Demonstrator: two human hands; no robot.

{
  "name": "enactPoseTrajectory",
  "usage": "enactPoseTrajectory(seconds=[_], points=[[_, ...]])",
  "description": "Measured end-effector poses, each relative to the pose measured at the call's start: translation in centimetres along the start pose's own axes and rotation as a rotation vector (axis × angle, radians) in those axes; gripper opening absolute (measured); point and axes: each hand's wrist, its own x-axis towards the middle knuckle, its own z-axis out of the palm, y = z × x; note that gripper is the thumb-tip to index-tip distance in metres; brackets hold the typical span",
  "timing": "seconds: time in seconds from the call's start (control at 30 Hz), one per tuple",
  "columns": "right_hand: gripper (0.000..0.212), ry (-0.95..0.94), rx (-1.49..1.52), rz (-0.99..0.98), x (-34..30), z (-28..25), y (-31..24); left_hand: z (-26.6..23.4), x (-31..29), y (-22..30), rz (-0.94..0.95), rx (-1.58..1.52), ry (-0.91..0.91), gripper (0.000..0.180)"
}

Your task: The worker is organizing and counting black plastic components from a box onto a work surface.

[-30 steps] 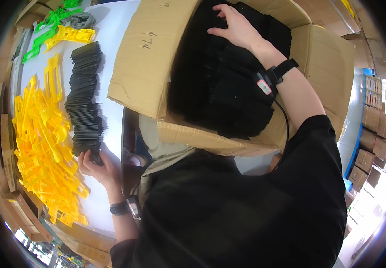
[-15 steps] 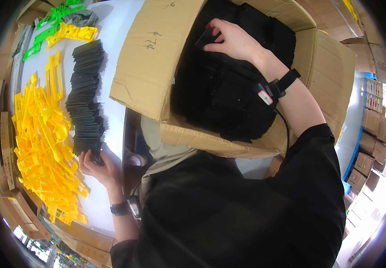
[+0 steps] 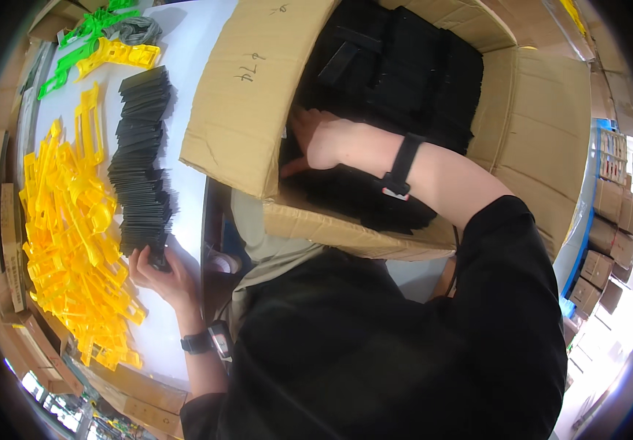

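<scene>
My right hand reaches into the open cardboard box, fingers spread against the black flat parts stacked inside near the left wall. Whether it grips one I cannot tell. My left hand rests on the white table at the near end of a long row of black flat parts, fingers pinched on the last pieces. A heap of yellow plastic frames lies just left of that row.
Green plastic frames and more yellow frames lie at the table's far end. Cardboard trays edge the table on the left. Stacked cartons stand at the right. Both wrists wear black bands.
My right hand has moved from the far side of the box down and left to its near left wall. The left hand has stayed at the end of the black row.
</scene>
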Motion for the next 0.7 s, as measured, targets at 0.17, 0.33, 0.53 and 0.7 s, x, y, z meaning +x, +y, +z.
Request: enactPoseTrajectory(seconds=[0.17,0.33,0.53,0.7], points=[[0.105,-0.174,-0.032,0.056,0.6,-1.9,-0.6,0.1,-0.1,-0.2,-0.013,0.002,0.0,0.037],[0.105,-0.006,0.156,0.051,0.4,-0.5,0.7,-0.1,0.0,-0.2,-0.005,-0.007,0.002,0.037],[0.104,-0.035,0.223,0.097,0.1,-0.7,0.8,0.1,-0.1,-0.3,-0.008,-0.027,0.0,0.036],[0.098,-0.074,0.266,0.023,-0.8,-2.0,2.0,0.1,0.0,0.0,-0.027,-0.059,0.01,0.035]])
